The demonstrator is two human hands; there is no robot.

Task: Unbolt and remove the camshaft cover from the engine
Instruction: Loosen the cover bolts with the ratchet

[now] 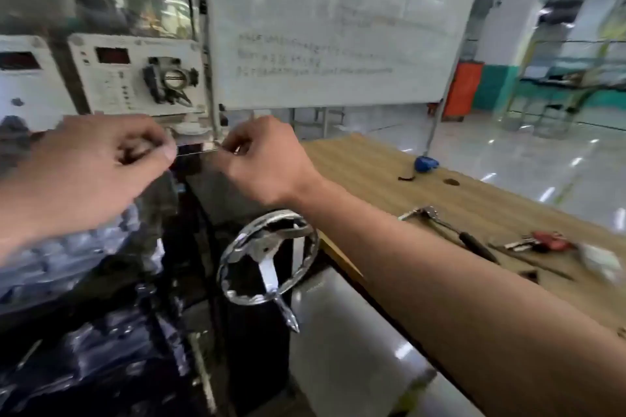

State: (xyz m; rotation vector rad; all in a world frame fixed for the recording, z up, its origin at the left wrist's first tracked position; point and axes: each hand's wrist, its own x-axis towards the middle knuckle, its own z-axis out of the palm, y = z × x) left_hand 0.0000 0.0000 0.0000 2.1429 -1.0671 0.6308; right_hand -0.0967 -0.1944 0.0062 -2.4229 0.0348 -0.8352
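Both hands are raised and hold one thin metal rod (194, 154) between them. The left hand (101, 159) pinches its left end with curled fingers, and the right hand (267, 159) pinches its right end. Under the left hand lies the engine (67, 257), but it is too blurred to make out the cover. Under the right wrist is a chrome handwheel (267, 257). To the right of the grip is a wooden table (372, 166) with a ratchet (440, 227) and keys (542, 242) on it. Behind the grip stands a whiteboard (338, 27).
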